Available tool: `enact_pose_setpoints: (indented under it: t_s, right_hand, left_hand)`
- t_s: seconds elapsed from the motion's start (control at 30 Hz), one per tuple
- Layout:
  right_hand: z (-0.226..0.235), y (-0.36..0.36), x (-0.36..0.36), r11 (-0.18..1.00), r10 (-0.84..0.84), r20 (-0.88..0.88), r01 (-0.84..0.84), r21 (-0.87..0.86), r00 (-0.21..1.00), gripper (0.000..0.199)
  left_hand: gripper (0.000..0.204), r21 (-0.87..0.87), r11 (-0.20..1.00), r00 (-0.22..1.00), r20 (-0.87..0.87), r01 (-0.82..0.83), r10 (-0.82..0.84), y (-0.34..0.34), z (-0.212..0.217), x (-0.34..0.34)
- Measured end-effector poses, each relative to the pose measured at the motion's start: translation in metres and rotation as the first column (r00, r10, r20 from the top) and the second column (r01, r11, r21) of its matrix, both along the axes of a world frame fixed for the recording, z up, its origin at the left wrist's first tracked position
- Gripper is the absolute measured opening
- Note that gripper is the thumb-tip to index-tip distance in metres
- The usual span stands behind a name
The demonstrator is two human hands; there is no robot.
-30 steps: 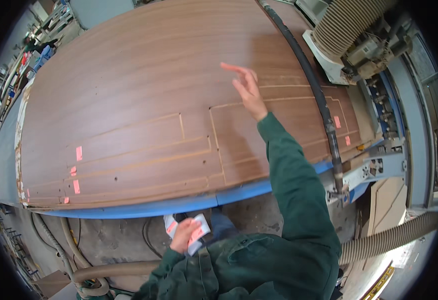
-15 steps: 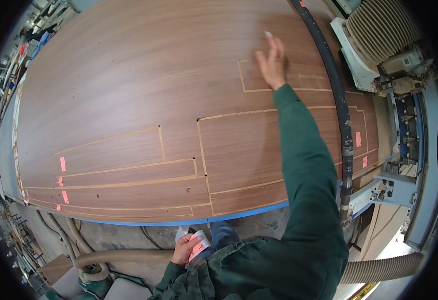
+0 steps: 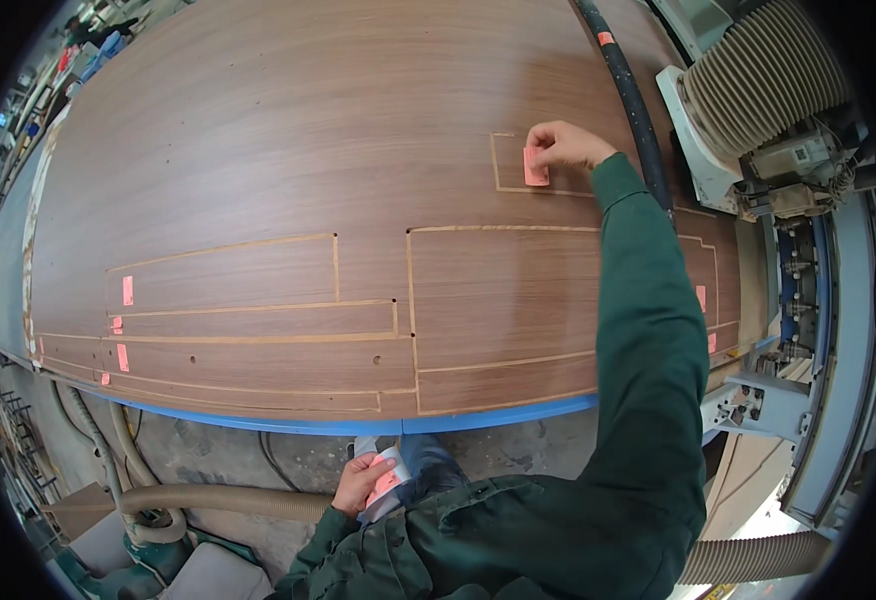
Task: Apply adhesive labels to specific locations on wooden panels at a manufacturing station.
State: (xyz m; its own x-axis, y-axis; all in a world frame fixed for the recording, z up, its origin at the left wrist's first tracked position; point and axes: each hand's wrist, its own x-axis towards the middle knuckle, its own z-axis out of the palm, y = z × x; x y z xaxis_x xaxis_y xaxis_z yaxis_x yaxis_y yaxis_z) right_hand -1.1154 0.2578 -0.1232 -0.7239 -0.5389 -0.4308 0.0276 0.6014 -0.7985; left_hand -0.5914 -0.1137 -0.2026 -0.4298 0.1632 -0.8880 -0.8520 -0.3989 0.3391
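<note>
Wood-veneer panel (image 3: 308,150) fills the counter. A pink label (image 3: 535,166), long axis upright, is pinched by the right hand (image 3: 565,145) at the far side; the left hand (image 3: 361,483) grips a label roll (image 3: 386,478) near the body.

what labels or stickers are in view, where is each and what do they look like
Label under the right hand: pink rectangle on the small cut-out at the panel's far right.
Left-edge labels: several small pink rectangles on the cut strips at the panel's near left.
Right-edge labels: two pink rectangles beside the sleeve.
Label sheet in the left hand: white backing with pink labels, held below the table edge.
</note>
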Motion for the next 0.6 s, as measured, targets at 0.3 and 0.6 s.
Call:
enact_pose_setpoints:
  t_s: [0.3,0.6]
  right_hand:
    - [-0.054,-0.003,0.001,0.937,-0.115,-0.285,0.2,0.288,0.952,0.042]
    - [-0.067,-0.033,0.087,0.864,0.088,-0.737,0.317,0.392,0.67,0.05]
  left_hand:
    - [0.008,-0.027,0.995,0.995,-0.03,-0.1,0.099,-0.01,0.003,0.016]
    - [0.009,-0.015,0.997,0.997,-0.038,-0.07,0.07,-0.013,0.005,0.017]
